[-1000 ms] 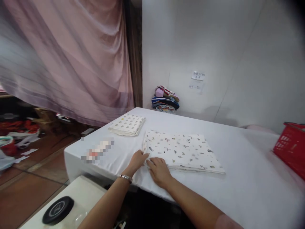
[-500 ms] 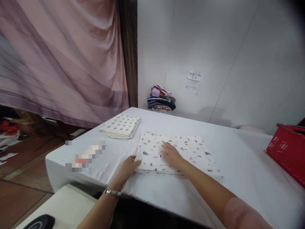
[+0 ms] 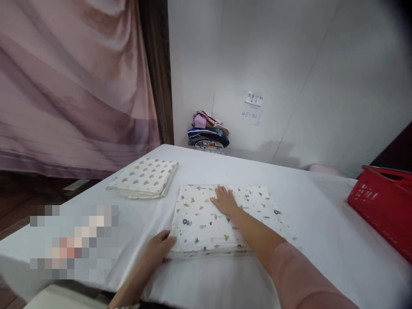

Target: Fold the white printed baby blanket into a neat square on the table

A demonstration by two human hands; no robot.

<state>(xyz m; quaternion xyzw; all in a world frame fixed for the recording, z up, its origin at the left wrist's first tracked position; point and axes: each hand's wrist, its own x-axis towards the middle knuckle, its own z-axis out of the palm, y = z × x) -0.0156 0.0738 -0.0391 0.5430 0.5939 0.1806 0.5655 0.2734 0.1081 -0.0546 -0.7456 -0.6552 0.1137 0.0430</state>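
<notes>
A white cloth with small dark and olive prints (image 3: 202, 219) lies folded in layers on the white-covered table (image 3: 225, 283). My left hand (image 3: 159, 246) grips its near left corner, thumb on top and fingers partly hidden below the edge. Spread flat on the upper middle of the same cloth is my right hand (image 3: 225, 201), its fingers apart and nothing in it. Farther left on the table rests a second folded cloth, white with grey prints and one yellow one (image 3: 144, 177).
A red basket (image 3: 383, 210) stands at the table's right side. Folded fabrics (image 3: 209, 132) are stacked by the wall behind the far edge. Pink curtains (image 3: 71, 86) hang at the left. A pixelated patch covers part of the table's left side.
The view has moved closer and shifted, so the table fills more of it. My right hand has slid toward the cloth's far edge; my left hand remains at the near left corner.
</notes>
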